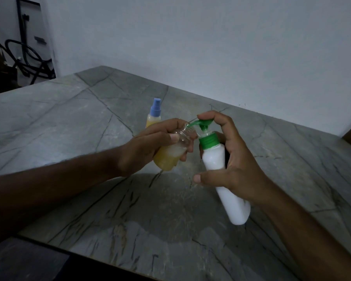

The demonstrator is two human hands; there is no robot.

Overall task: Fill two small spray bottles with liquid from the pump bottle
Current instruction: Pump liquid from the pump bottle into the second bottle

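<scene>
Yellow liquid half-fills the uncapped spray bottle (pixel 168 155), foamy on top.

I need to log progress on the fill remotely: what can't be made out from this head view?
- Capped spray bottle: its lower body sits behind the left hand, so its fill level is hidden.
- Open bottle: the fingers cover much of it; its exact level is unclear.
- Pump bottle: it is opaque white, so its contents are unseen.
- Spout tip: blurred, so any flow is unclear.
</scene>
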